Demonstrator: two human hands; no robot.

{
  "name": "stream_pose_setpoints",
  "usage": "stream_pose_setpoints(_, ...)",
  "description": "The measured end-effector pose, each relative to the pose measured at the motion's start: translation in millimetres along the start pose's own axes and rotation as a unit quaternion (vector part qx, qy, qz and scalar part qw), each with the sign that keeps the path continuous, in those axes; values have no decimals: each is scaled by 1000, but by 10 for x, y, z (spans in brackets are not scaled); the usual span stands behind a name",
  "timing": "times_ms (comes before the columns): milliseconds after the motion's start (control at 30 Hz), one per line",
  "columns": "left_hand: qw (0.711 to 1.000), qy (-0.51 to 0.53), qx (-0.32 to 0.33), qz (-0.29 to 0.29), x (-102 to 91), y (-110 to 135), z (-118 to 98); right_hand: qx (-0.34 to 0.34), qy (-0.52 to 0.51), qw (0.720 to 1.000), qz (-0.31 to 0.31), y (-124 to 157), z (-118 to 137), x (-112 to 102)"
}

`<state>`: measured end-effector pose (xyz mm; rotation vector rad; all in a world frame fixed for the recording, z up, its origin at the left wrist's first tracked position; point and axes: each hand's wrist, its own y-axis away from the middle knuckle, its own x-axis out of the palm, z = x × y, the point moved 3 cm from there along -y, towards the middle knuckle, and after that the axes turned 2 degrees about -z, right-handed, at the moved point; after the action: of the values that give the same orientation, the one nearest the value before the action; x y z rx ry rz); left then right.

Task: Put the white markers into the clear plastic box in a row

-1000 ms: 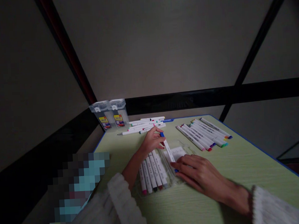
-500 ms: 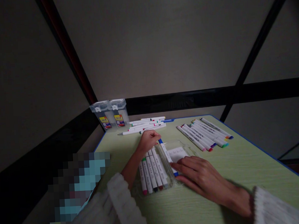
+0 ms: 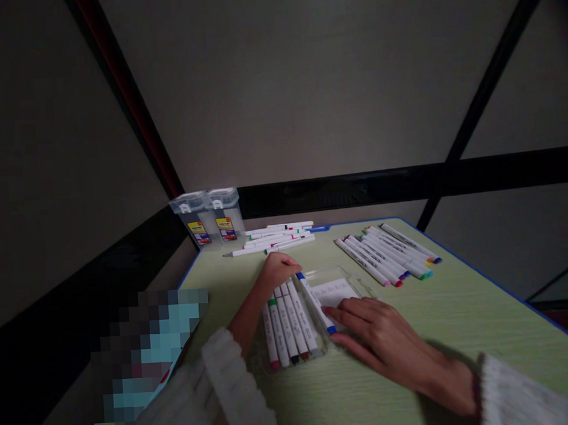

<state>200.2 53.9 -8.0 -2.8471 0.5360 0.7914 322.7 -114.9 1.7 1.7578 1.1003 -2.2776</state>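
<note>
A white marker with blue ends lies slanted between my two hands, over the middle of a clear plastic case. My left hand pinches its far end with the fingertips. At the near end, the thumb and fingers of my right hand close on the marker. Just left of it, several white markers lie side by side in the case, with pink, green, black and dark red among their colours. A white paper insert shows in the right half of the case, partly covered by my right hand.
Several loose markers lie at the back of the table. More markers form a slanted group at the right. Two clear lidded boxes stand at the back left corner, and a pixelated patch covers something at the left edge.
The blue-ended marker has shifted slightly left, closer to the row of markers. My left hand has moved a little left and nearer with it; my right hand has barely moved.
</note>
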Motion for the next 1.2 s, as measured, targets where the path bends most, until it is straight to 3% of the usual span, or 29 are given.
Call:
stream_pose_setpoints(433,997,-64,4,43,15,1,92,9,-13,999,49,2,80,62)
stream_pose_setpoints(700,997,-48,5,59,29,-3,88,15,-21,997,78,-3,107,69)
stream_pose_setpoints(1200,998,-43,1,54,37,-1,83,10,-25,996,84,7,101,97)
